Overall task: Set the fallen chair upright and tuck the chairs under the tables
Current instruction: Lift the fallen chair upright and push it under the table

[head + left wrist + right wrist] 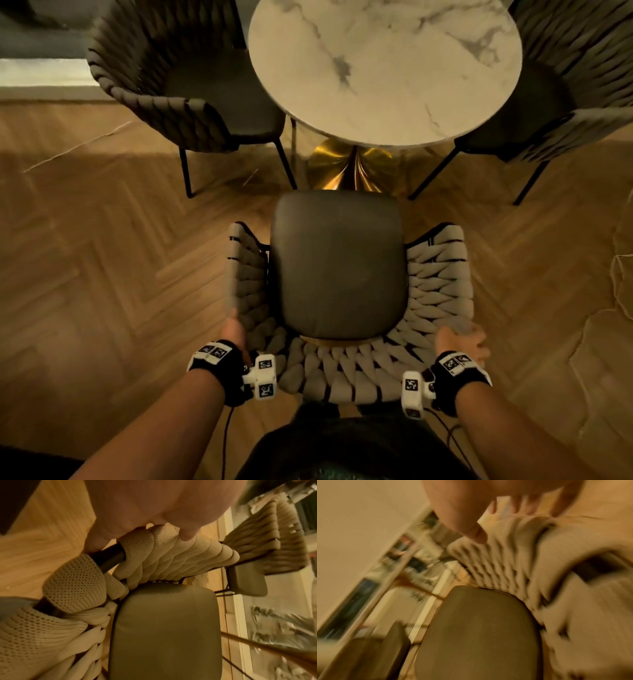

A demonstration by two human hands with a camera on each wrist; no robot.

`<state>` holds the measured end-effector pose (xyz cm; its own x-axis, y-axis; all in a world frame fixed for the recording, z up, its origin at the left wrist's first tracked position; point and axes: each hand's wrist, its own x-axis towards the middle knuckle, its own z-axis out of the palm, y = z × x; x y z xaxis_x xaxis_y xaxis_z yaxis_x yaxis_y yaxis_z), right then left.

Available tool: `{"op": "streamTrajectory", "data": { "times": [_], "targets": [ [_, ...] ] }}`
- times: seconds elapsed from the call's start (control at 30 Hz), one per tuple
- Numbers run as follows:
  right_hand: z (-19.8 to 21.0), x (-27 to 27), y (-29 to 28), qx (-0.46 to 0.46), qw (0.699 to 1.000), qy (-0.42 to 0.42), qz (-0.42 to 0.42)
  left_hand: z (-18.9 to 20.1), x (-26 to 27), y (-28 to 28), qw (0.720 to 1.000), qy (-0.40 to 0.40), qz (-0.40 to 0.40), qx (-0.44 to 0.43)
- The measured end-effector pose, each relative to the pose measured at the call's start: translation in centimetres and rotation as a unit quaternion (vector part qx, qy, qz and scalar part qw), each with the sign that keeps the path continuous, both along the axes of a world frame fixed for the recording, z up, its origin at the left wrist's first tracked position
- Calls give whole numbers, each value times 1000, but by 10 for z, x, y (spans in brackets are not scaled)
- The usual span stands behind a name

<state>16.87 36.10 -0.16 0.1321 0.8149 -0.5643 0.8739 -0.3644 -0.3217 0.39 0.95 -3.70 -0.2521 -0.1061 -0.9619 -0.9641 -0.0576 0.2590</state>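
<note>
The left hand (234, 330) grips the near-left top rail of the woven chair (337, 274), fingers curled over the cream padded weave; in the left wrist view the fingers (187, 532) wrap down over the knitted rope where a stretch of dark metal frame (109, 561) shows bare. The right hand (462, 339) lies on the near-right part of the same rail. In the right wrist view its fingers (518, 505) are spread and only lightly bent over the weave (that view is badly blurred), so I cannot tell whether they truly clasp the rail or simply rest on it.

The chair stands upright on the herringbone wood floor (113, 260), dark seat cushion (339, 263) facing up, its far edge just short of the round marble table (383, 68) and near the table's brass pedestal base (349, 168); it is not yet under the tabletop. Two darker woven chairs sit at the table, one far left (164, 82), one far right (575, 89), each with its seat partly beneath the top.

Both wrists carry black bands with white blocks bearing square black-and-white marker patterns (265, 377); no readable writing or brand shows anywhere.
</note>
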Motion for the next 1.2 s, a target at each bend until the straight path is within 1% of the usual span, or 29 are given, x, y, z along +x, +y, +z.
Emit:
{"op": "streamTrajectory", "data": {
  "times": [0.07, 0.1, 0.17, 0.33, 0.4, 0.47, 0.5, 0.53, 0.57, 0.67, 0.73, 0.77, 0.83, 0.87, 0.9, 0.93, 1.0, 1.07, 1.13, 1.2],
  "targets": [
    [-4, 0, -8, -62, 993, 52, -91, 15, 0, 10, 999, -13, 13, 27],
    [-6, -1, -9, -64, 987, 79, -121, 17, -2, 14, 999, 2, 13, 34],
    [-12, 0, -3, -58, 982, 108, -142, 19, -5, 20, 998, 13, 4, 53],
    [-4, 1, 25, -70, 968, 193, -145, 16, -27, 47, 996, 21, -1, 89],
    [-17, 2, 40, -84, 963, 214, -139, 17, -35, 61, 995, 15, -16, 98],
    [-67, 14, 73, -96, 963, 215, -133, 18, -47, 76, 995, 15, -38, 94],
    [-74, 11, 84, -101, 963, 211, -131, 19, -55, 85, 994, 11, -42, 98],
    [-67, 2, 88, -103, 965, 204, -130, 17, -62, 91, 994, 8, -37, 98],
    [-63, -5, 94, -101, 965, 205, -126, 18, -69, 97, 994, 8, -51, 97],
    [-22, -43, 102, -111, 960, 228, -119, 16, -91, 119, 995, 21, -54, 76],
    [-5, -64, 109, -116, 959, 235, -111, 10, -107, 127, 996, 40, -59, 54],
    [-5, -72, 116, -122, 955, 248, -112, -5, -117, 127, 996, 41, -63, 44],
    [-2, -90, 134, -135, 945, 275, -116, -3, -132, 140, 996, 44, -68, 40],
    [-1, -99, 140, -142, 945, 273, -109, -13, -141, 143, 996, 57, -64, 24],
    [-3, -107, 147, -146, 946, 271, -103, -6, -149, 151, 995, 79, -56, 23],
    [-4, -116, 152, -148, 946, 269, -99, 7, -158, 162, 995, 81, -59, 23],
    [-7, -127, 157, -135, 953, 258, -85, 15, -170, 175, 995, 64, -62, 33],
    [-13, -130, 157, -139, 964, 218, -62, 7, -178, 174, 997, 42, -66, 21],
    [-12, -130, 155, -146, 971, 185, -42, 11, -176, 177, 998, 33, -55, 14],
    [-7, -132, 152, -143, 977, 155, -33, 12, -175, 178, 997, 50, -59, -10]
  ]
}}
